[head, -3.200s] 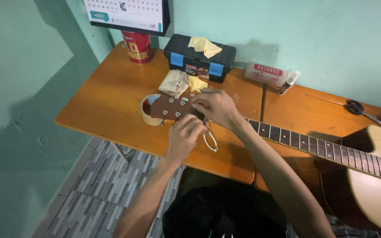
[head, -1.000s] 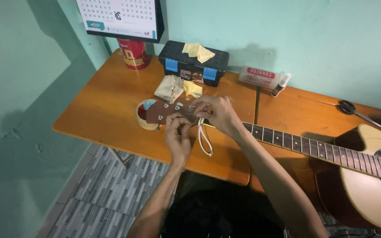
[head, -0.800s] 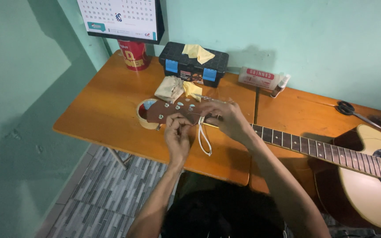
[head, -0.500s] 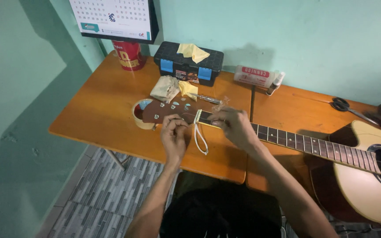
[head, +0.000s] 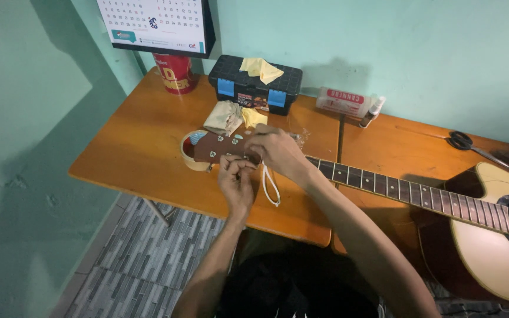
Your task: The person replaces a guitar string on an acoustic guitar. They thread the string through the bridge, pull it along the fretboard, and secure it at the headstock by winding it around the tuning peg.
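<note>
Even, soft indoor light, dim left shadows, slight wide-angle edge distortion.

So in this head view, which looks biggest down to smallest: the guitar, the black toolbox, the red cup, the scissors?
1. Guitar, by far.
2. Black toolbox.
3. Red cup and scissors look about alike; unsure.

Brown guitar headstock [head: 219, 147] flat atop tape roll [head: 191, 158]; white cord [head: 271, 187] looped beside
</note>
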